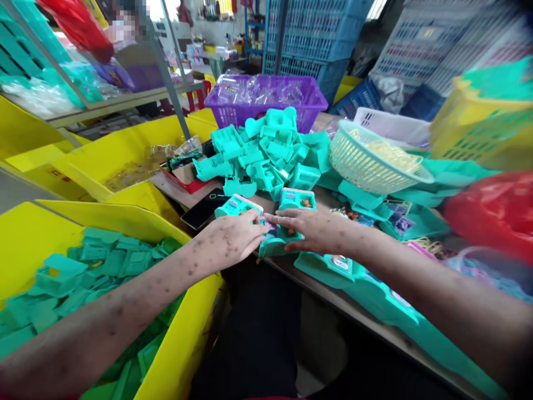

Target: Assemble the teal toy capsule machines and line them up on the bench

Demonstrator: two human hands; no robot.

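Note:
A teal plastic toy case (272, 248), unfolded into two halves, sits at the table's front edge. Small brown and purple pieces show inside it. My left hand (238, 233) is closed at the left half (234, 205), its fingers curled over the inner edge. From the other side, my right hand (318, 229) reaches over the right half (296, 197) with fingers stretched out. Its index fingertip meets the left fingers near the middle of the case. Whatever small part lies under the fingertips is hidden.
Behind the case rises a heap of teal shells (270, 150). A black phone (204, 208) lies left of it. Yellow bins (166, 219) flank the left, one full of teal parts. A purple basket (266, 105), a pale strainer basket (366, 161) and a red bag (495, 211) stand around.

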